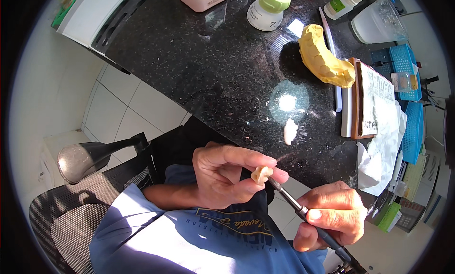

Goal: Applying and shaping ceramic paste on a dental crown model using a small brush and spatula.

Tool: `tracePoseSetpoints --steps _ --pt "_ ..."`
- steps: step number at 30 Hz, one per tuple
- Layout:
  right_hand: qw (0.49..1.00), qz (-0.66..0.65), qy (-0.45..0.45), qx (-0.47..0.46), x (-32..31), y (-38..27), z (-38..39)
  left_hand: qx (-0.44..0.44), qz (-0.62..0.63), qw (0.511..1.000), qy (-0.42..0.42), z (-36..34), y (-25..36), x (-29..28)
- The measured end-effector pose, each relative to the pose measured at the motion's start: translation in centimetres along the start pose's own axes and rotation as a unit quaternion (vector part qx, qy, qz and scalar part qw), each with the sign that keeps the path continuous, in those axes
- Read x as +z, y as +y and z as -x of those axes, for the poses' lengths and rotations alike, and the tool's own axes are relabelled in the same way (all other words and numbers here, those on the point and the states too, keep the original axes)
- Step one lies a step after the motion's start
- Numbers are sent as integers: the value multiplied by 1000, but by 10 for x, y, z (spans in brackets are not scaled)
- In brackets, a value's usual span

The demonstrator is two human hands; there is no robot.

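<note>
Between the thumb and fingers of my left hand [222, 172] is a small cream-coloured dental crown [261, 175]. My right hand [336, 214] grips a dark rotary handpiece [327, 237] with a silver front end, much like a pen. Its tip points up and left and meets the side of the crown; whether it touches I cannot tell. Both hands are in front of my body, by the near edge of the black speckled worktop [199, 65]. Beyond them on the worktop lies a small whitish lump [290, 131].
A yellow dental arch model [324, 58] lies near a white stick-like tool [328, 32] and a brown-edged notepad [372, 101]. At the back stand a pink-filled tub [203, 0], a green-lidded jar [268, 10], a white bottle [344, 3] and a clear cup [379, 21]. Blue baskets [411, 131] line the right.
</note>
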State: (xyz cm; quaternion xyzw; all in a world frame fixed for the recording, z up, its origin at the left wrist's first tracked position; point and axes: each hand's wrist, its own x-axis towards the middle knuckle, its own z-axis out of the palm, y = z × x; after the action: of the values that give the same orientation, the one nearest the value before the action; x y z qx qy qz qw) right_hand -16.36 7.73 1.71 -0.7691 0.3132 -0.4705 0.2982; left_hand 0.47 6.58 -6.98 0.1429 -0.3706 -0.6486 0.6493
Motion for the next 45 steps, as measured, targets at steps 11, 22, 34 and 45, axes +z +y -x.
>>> tracePoseSetpoints --steps 11,22,34,45 --pt "999 -28 -19 22 0 -1 -1 4 -8 1000 -6 -1 -2 1" --pt "1000 1 -2 10 4 -3 -2 11 -12 1000 -12 -1 -2 -1" --pt "1000 0 -11 20 1 -3 -1 12 -8 1000 -10 -2 -2 -1" --pt "963 39 168 208 0 -8 0 -38 14 999 16 8 -3 0"
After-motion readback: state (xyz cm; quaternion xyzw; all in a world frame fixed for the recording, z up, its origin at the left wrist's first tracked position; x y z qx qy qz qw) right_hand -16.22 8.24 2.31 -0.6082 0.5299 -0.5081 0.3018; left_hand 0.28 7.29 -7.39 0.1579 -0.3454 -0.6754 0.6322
